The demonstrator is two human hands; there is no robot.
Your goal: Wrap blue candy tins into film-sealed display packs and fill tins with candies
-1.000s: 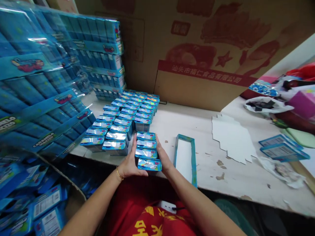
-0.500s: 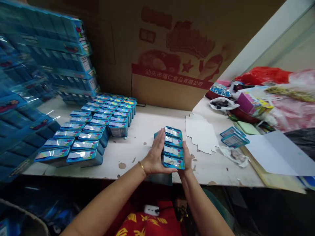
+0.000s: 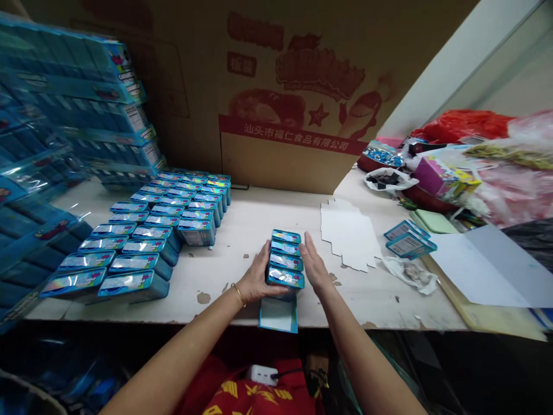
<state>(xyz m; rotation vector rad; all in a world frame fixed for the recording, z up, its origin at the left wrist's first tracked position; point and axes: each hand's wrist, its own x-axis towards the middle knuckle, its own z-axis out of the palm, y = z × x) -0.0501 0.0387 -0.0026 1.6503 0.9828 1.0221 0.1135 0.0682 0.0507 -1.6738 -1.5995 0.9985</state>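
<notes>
In front of me stands a short row of several small blue packs (image 3: pixel 286 262) with shiny printed tops. My left hand (image 3: pixel 258 276) lies along their left side, its thumb across the near end. My right hand (image 3: pixel 314 262) is open, fingers outstretched, just off the row's right side. From under the near end a blue-edged piece of card, white inside (image 3: pixel 277 314), sticks out to the table edge. How far the packs sit in it is hidden. Left of my hands, many similar blue packs (image 3: pixel 142 242) stand in rows.
A large brown carton (image 3: pixel 280 167) rises behind the table (image 3: pixel 242 225). At left are stacked trays of blue packs (image 3: pixel 99 92). To the right lie a white cut card (image 3: pixel 348 233), two blue cards (image 3: pixel 410 239), a folded white sheet (image 3: pixel 492 268) and a heap of bags (image 3: pixel 496 184).
My right hand has come away from the packs and opened. The packs now stand lower and nearer the table edge, and more of the blue-edged card shows. The view has shifted slightly.
</notes>
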